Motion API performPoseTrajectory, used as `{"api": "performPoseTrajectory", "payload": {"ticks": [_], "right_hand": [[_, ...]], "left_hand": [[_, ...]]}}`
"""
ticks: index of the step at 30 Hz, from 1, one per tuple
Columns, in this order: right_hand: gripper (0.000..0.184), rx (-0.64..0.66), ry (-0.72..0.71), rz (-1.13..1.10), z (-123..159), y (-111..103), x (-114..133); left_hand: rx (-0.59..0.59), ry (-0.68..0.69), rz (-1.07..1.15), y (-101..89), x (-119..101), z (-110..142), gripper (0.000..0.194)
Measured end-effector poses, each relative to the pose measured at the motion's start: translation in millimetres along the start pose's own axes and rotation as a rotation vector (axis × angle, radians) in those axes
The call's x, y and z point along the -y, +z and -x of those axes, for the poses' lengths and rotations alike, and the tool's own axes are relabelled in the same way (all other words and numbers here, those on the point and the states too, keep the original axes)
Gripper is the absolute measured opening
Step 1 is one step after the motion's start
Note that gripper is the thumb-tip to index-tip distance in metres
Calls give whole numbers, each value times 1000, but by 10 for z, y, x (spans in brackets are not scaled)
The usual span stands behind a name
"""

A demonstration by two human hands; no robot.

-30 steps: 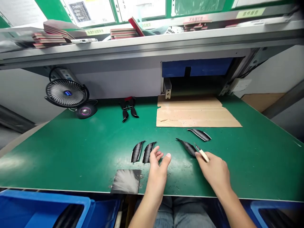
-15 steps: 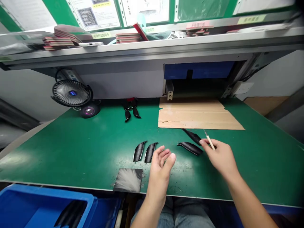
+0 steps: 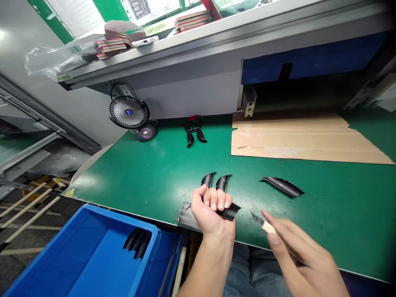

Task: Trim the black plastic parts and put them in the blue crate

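My left hand (image 3: 210, 210) is shut on a curved black strip (image 3: 230, 211), whose end sticks out past the fingers. The hand rests over the edge of a flat black sheet (image 3: 188, 216). My right hand (image 3: 297, 258) pinches a craft knife (image 3: 262, 222) with a cream handle and a bare blade pointing up and left, towards the left hand. Two similar black strips (image 3: 208, 179) (image 3: 222, 182) lie on the green mat (image 3: 154, 173) just beyond my left fingers. Another strip (image 3: 282, 186) lies farther right, apart from both hands.
A blue bin (image 3: 93, 255) holding black strips stands below the bench's front edge at left. A cardboard sheet (image 3: 297, 138) lies on the mat at the back. Farther back are a small fan (image 3: 128, 112) and a black-and-red item (image 3: 193, 130).
My left hand has closed on a black strip and lifted it from the mat. My right hand has drawn nearer with the knife. The view has swung left and tilted.
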State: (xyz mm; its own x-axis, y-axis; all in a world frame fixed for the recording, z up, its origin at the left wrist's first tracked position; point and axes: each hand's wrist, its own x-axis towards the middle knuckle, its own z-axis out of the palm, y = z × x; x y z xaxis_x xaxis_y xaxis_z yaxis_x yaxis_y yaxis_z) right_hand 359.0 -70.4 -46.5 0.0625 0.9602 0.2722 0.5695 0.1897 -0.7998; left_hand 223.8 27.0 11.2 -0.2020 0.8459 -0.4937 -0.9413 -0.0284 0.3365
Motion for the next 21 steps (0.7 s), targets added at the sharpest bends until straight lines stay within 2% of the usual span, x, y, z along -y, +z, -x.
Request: {"api": "performPoseTrajectory", "payload": {"ticks": [4,8,12,21], "right_hand": [[32,102,60,-70,87,68,52],[33,205,108,-145,37,95,69],[30,291,141,-130,-7,67,56],[31,199,174,19,-5,91,159]], "left_hand": [[39,7,8,-16,-47,-18,41],[68,23,-8,-19,-30,32,41],[109,64,-60,-21,-22,87,41],[115,133,-147,-80,21,113,43]]}}
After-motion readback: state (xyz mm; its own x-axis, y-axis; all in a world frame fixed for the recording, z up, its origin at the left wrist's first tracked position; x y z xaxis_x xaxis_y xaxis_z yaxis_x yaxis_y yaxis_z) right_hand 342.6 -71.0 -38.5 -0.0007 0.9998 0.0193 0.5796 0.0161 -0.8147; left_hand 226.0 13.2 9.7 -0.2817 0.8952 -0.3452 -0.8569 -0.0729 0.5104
